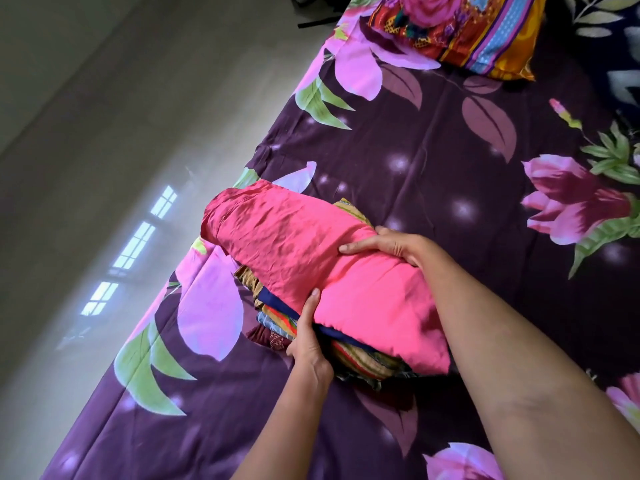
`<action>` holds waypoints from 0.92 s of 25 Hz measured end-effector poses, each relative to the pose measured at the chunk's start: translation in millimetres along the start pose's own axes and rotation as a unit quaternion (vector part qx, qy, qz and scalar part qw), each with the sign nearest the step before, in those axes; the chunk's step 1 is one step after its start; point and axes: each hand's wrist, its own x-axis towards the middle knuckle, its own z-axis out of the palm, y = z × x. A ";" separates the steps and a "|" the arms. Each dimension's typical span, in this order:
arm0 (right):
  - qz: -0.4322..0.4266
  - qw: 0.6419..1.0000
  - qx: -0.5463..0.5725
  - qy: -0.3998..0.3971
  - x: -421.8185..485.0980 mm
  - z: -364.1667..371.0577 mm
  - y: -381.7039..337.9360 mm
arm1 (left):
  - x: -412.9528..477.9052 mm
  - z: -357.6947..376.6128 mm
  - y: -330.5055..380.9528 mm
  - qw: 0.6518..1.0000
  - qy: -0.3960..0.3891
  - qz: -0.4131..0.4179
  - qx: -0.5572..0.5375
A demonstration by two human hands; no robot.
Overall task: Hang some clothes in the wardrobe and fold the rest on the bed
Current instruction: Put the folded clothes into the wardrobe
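We see a stack of folded clothes (277, 323) lying on the near left part of the bed, close to its left edge. A pink garment (294, 244) lies on top and covers most of the stack, with gold, blue and maroon layers showing beneath it along the near side. The left hand (308, 344) grips the stack's near side, thumb up on the pink cloth and fingers tucked round the layers below. The right hand (384, 245) clasps the far side, its fingers curled over the pink edge (the fingertips are hidden from us). Around the stack spreads a purple bedsheet (433, 150) printed with large pink flowers. A bright striped pillow (464, 29) lies at the far end, and pale floor (86, 168) runs along the left.
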 end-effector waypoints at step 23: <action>-0.190 0.940 0.270 0.086 -330.7 133.4 125.9 | -216.4 -169.7 -12.3 0.881 -0.095 0.290 0.362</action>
